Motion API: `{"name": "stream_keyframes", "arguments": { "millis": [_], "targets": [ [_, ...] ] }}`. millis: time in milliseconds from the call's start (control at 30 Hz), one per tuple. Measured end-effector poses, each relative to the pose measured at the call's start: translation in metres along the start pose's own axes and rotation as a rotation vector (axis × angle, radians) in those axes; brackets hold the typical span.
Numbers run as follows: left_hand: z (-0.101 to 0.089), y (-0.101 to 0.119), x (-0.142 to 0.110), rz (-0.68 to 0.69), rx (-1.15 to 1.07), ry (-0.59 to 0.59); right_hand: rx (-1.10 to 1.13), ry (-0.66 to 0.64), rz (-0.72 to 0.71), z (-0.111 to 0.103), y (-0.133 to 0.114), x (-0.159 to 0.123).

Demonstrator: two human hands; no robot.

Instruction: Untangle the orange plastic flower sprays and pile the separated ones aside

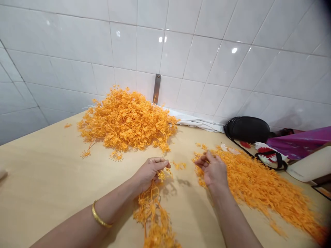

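Observation:
My left hand (153,172) is closed in a pinch on an orange plastic flower stem, with a bunch of stems (155,217) hanging below the palm toward the table's near edge. A small orange sprig end (180,165) sticks out to the right of those fingertips. My right hand (213,168) is at the left edge of a spread pile of loose orange plastic pieces (258,186). Its thumb and fingers are drawn together; whether a small piece sits between them is hidden.
A tall heap of orange flower stems (129,120) stands at the back of the wooden table (51,172), before a tiled wall. To the right are a black bag (248,129), red and white flowers (269,153), purple cloth (302,141) and a cream-coloured cylinder (310,165).

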State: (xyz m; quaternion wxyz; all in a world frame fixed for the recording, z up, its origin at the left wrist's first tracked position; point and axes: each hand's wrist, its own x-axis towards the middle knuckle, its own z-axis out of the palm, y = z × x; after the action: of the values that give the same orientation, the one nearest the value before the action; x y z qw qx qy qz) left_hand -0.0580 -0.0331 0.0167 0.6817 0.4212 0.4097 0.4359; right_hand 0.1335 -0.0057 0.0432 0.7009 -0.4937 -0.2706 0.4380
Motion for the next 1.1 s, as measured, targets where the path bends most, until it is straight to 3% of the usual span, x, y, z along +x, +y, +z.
{"name": "stream_keyframes", "arguments": {
  "millis": [133,300,433,533,633,733,833,900,1000,1100],
  "targets": [
    [-0.002,0.003,0.006,0.005,-0.19,0.081,-0.021,-0.216,0.084,0.005,0.01,-0.009],
    [-0.002,0.001,0.009,-0.002,-0.278,0.113,0.065,-0.391,0.387,0.004,0.019,-0.011],
    [-0.004,-0.002,0.01,-0.009,-0.291,0.12,0.09,-0.544,0.409,0.007,0.017,-0.021],
    [-0.002,-0.003,0.009,0.032,-0.201,0.092,-0.054,-0.638,0.31,0.013,0.018,-0.03],
    [0.001,-0.001,0.006,0.075,0.0,0.08,-0.212,-0.62,0.143,0.016,0.023,-0.033],
    [0.003,0.003,0.001,0.248,0.378,0.1,-0.318,-0.595,-0.005,0.016,0.028,-0.031],
    [0.005,0.004,-0.003,0.46,0.816,0.041,-0.482,-0.57,-0.175,0.014,0.03,-0.027],
    [0.006,0.001,-0.004,0.506,0.955,0.018,-0.604,-0.544,-0.302,0.013,0.029,-0.027],
    [0.009,-0.004,-0.002,0.466,0.872,0.01,-0.731,-0.537,-0.441,0.014,0.026,-0.031],
    [0.012,-0.006,0.0,0.279,0.595,-0.016,-0.767,-0.606,-0.453,0.014,0.022,-0.036]
  ]
}}
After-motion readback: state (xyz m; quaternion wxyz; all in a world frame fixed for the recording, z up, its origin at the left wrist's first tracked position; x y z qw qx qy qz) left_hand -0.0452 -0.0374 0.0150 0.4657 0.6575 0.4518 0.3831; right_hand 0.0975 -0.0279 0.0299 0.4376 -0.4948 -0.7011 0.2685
